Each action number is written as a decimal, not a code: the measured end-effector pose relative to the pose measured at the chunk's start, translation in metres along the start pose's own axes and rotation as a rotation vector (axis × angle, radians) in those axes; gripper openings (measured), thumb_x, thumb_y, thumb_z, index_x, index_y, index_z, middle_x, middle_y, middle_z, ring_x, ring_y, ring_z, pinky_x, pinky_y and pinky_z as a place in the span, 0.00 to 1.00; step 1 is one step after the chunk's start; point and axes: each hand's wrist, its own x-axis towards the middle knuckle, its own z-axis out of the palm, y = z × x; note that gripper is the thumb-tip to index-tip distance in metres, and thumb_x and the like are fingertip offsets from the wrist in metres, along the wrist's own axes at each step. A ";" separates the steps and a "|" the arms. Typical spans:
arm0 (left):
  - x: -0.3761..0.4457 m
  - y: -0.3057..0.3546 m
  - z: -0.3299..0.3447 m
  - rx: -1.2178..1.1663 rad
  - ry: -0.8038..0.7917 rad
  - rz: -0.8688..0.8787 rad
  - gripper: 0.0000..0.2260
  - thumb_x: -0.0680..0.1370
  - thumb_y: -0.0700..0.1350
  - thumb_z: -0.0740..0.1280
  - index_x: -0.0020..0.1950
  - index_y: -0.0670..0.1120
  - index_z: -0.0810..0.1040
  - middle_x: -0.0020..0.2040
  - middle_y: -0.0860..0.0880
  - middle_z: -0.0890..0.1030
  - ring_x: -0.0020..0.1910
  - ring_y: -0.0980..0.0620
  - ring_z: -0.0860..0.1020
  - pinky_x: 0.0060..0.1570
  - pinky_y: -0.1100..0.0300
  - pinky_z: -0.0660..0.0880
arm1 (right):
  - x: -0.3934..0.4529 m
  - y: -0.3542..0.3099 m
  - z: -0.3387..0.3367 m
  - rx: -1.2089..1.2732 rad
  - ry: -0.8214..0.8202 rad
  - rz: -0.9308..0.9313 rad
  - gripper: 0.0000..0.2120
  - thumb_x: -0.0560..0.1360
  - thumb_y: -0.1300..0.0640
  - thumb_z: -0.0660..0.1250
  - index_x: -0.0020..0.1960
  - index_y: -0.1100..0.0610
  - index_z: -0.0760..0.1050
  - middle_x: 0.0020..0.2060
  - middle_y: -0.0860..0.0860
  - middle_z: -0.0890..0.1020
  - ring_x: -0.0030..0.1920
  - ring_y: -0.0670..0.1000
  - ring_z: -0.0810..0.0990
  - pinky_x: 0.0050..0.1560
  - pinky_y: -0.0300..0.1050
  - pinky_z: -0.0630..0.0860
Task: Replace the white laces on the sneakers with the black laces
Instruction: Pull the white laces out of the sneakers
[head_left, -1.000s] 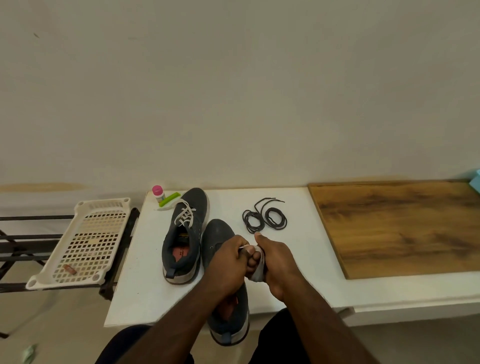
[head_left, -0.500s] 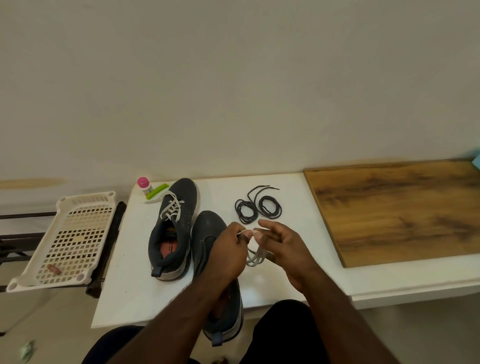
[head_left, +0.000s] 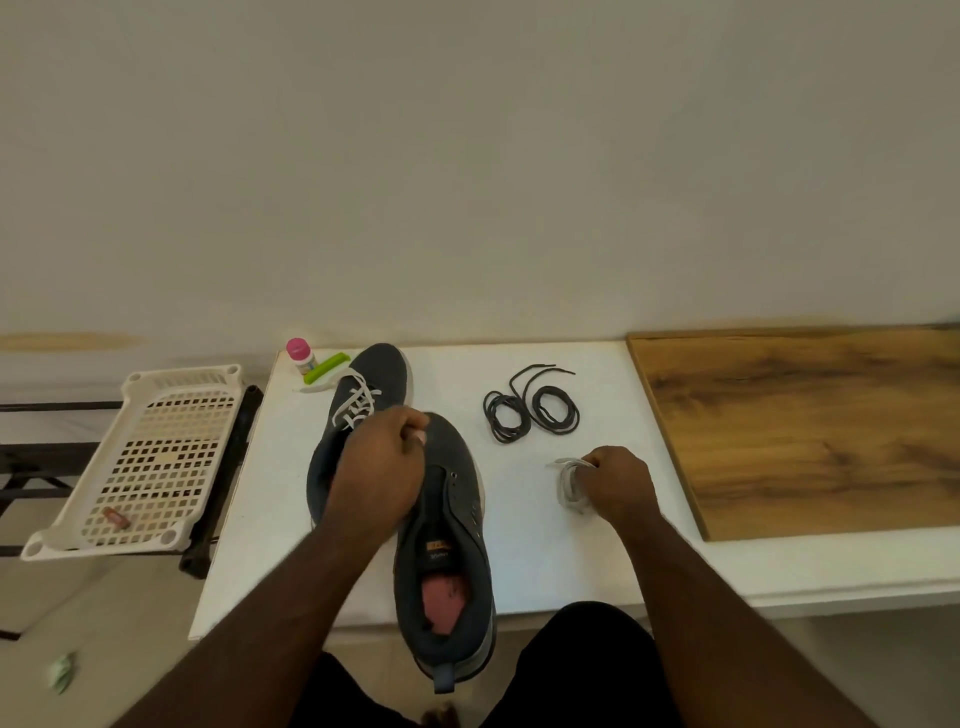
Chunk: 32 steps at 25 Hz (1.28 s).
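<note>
Two dark grey sneakers lie on the white table (head_left: 524, 561). The far sneaker (head_left: 382, 371) still has its white lace. The near sneaker (head_left: 452, 551) has bare eyelets, and its heel hangs over the table's front edge. My left hand (head_left: 379, 467) hovers over the near sneaker's toe with the fingers curled; whether it grips anything is unclear. My right hand (head_left: 615, 480) presses a bundled white lace (head_left: 566, 483) onto the table to the right of the near sneaker. Two coiled black laces (head_left: 530, 410) rest behind that hand.
A wooden board (head_left: 810, 426) covers the table's right part. A pink-capped bottle (head_left: 300, 355) and a green item (head_left: 326, 367) sit at the back left corner. A white perforated tray (head_left: 156, 457) lies on a dark rack at the left.
My hands have split apart. The right hand carried the bundled white lace rightward down to the table; the left hand stayed over the near sneaker.
</note>
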 end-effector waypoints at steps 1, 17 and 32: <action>0.002 -0.010 -0.009 0.036 0.049 -0.001 0.09 0.80 0.39 0.63 0.57 0.48 0.80 0.52 0.52 0.81 0.50 0.56 0.77 0.51 0.65 0.70 | 0.003 0.001 0.002 -0.011 0.001 0.004 0.07 0.73 0.61 0.65 0.45 0.61 0.82 0.41 0.55 0.84 0.46 0.57 0.83 0.39 0.40 0.73; 0.008 -0.055 -0.088 0.008 -0.100 -0.395 0.10 0.78 0.43 0.66 0.59 0.44 0.73 0.51 0.41 0.80 0.49 0.40 0.79 0.47 0.48 0.78 | -0.144 -0.088 0.062 0.071 -0.317 -0.185 0.32 0.74 0.52 0.64 0.76 0.49 0.60 0.57 0.51 0.81 0.55 0.52 0.80 0.59 0.50 0.78; -0.086 -0.001 -0.022 0.025 -0.338 -0.213 0.17 0.76 0.51 0.65 0.63 0.48 0.70 0.58 0.47 0.79 0.51 0.51 0.77 0.53 0.55 0.75 | -0.140 -0.104 -0.005 0.567 -0.382 -0.079 0.27 0.70 0.59 0.78 0.64 0.50 0.70 0.52 0.50 0.82 0.49 0.51 0.83 0.45 0.51 0.84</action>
